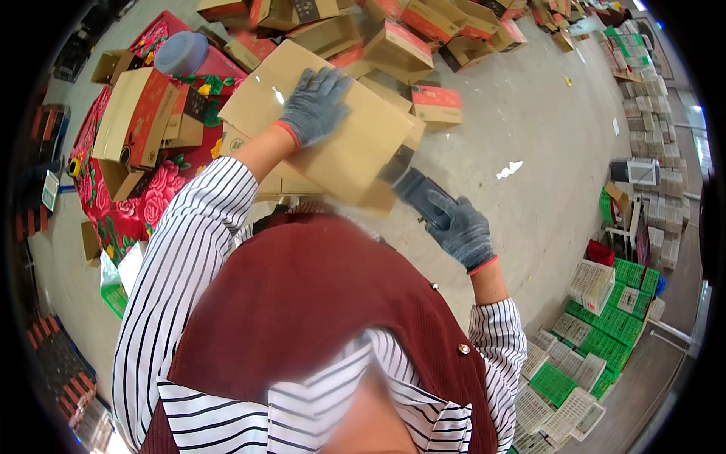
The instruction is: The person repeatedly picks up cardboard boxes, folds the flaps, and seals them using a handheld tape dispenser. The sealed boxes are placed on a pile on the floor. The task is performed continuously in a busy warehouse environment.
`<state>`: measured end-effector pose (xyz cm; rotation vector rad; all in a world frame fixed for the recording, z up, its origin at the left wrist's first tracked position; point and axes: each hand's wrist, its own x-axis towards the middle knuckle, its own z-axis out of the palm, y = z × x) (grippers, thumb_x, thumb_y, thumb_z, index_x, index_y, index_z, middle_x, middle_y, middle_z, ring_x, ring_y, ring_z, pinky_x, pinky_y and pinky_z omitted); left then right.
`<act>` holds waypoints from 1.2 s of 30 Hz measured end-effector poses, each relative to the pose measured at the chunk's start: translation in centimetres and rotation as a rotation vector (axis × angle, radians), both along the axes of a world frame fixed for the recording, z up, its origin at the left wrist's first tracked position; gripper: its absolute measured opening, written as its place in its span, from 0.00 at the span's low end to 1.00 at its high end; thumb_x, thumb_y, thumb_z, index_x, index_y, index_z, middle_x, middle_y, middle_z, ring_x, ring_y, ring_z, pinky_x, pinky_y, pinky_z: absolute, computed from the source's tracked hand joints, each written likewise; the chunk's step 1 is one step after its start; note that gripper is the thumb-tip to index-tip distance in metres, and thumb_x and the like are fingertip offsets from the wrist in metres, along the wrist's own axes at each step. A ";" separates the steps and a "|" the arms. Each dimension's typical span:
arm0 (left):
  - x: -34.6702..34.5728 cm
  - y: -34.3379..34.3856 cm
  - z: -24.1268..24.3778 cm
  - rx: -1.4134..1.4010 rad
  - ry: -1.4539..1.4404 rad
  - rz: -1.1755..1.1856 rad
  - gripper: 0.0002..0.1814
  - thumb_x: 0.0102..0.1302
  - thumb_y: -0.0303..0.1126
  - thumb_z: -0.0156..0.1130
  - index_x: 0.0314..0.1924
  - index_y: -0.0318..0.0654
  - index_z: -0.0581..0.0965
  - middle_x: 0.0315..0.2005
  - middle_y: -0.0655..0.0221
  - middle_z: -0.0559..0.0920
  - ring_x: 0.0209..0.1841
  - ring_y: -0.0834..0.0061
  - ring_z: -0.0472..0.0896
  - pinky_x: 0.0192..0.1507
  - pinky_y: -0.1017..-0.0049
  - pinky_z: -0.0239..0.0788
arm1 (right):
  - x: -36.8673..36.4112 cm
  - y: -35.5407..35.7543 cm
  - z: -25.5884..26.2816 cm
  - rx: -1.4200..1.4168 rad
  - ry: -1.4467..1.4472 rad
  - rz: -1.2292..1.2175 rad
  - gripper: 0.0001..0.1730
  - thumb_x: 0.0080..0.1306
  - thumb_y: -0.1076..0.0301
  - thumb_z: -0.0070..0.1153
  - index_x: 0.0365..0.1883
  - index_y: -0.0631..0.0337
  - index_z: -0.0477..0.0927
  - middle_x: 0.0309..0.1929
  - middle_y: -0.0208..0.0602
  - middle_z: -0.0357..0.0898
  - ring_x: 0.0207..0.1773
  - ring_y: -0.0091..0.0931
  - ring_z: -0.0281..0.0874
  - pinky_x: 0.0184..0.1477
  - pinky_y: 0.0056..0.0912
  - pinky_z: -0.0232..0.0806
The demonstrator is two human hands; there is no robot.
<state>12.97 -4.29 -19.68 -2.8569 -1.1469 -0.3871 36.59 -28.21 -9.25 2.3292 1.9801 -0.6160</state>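
Note:
A large brown cardboard box (351, 153) lies before me, its plain face up. My left hand (317, 105), in a grey knit glove with a red cuff, rests flat on that face with its fingers somewhat apart. In my gloved right hand (462, 230) is a dark hand-held tool (425, 196), perhaps a tape dispenser; its kind is not certain. The far end of the tool is at the box's right edge, by a dark printed patch. Blur hides just where tool and box meet.
At the left, a table with a red floral cloth (156, 198) bears open cartons (133, 119) and a blue-grey round container (181, 53). Many red-and-brown cartons (397, 51) are heaped beyond the box. Green and white plastic crates (607, 323) stand at the right.

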 end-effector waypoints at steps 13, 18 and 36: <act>0.1 -0.3 0.2 -0.003 0.051 -0.047 0.31 0.64 0.45 0.47 0.65 0.41 0.59 0.64 0.56 0.58 0.67 0.58 0.53 0.68 0.55 0.34 | 0.5 1.1 -9.8 0.069 0.056 0.108 0.21 0.59 0.58 0.52 0.53 0.41 0.71 0.49 0.34 0.76 0.43 0.40 0.75 0.44 0.42 0.69; 1.3 -2.5 3.4 0.031 0.021 -0.572 0.27 0.59 0.36 0.49 0.60 0.41 0.65 0.61 0.55 0.63 0.66 0.56 0.55 0.67 0.53 0.35 | 1.2 1.6 -10.6 0.184 0.095 0.189 0.21 0.58 0.59 0.53 0.51 0.39 0.72 0.49 0.30 0.75 0.44 0.38 0.75 0.44 0.40 0.69; 4.2 -5.7 2.5 -0.108 0.137 -1.010 0.34 0.55 0.61 0.52 0.47 0.36 0.73 0.54 0.57 0.71 0.64 0.59 0.60 0.67 0.51 0.32 | 3.3 4.8 -10.3 -0.177 1.003 0.054 0.32 0.55 0.64 0.59 0.59 0.60 0.67 0.50 0.35 0.77 0.41 0.27 0.76 0.44 0.31 0.70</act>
